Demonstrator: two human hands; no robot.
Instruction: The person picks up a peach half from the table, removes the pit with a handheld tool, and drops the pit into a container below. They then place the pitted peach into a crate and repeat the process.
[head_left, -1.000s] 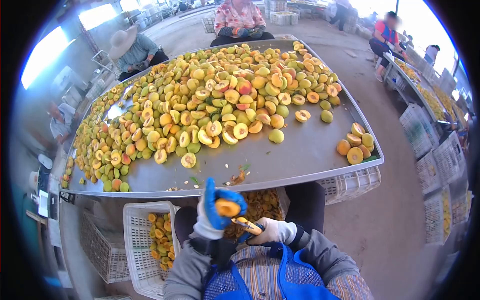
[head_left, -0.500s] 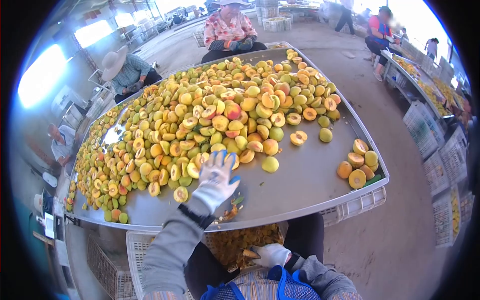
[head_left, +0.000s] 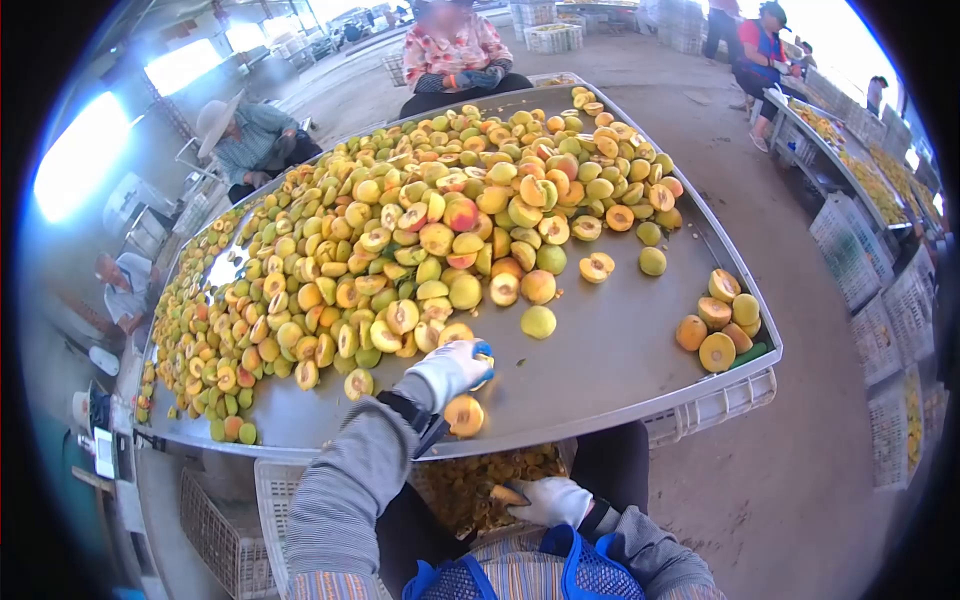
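A large heap of halved yellow peaches (head_left: 440,238) covers much of the metal table (head_left: 590,345). My left hand (head_left: 450,372), in a white glove with blue fingertips, is at the heap's near side, its fingers curled round a peach half that is mostly hidden. Just below that hand, a peach half (head_left: 464,415) lies cut face up by the table's near edge. Low over my lap, my gloved right hand (head_left: 552,501) is closed on a tan, wooden-looking handle (head_left: 508,495). Beneath it sits a crate of brownish peach scraps (head_left: 480,480).
Several peach halves (head_left: 717,352) are grouped at the table's right corner, beside a green object (head_left: 750,355). The raised table rim (head_left: 640,402) runs in front of me. Co-workers (head_left: 455,50) sit around the table. White crates (head_left: 885,330) stand at right.
My left hand has drawn back from the heap toward the near edge, its spread fingers now curled. A peach half has appeared below it. My right hand has hardly moved.
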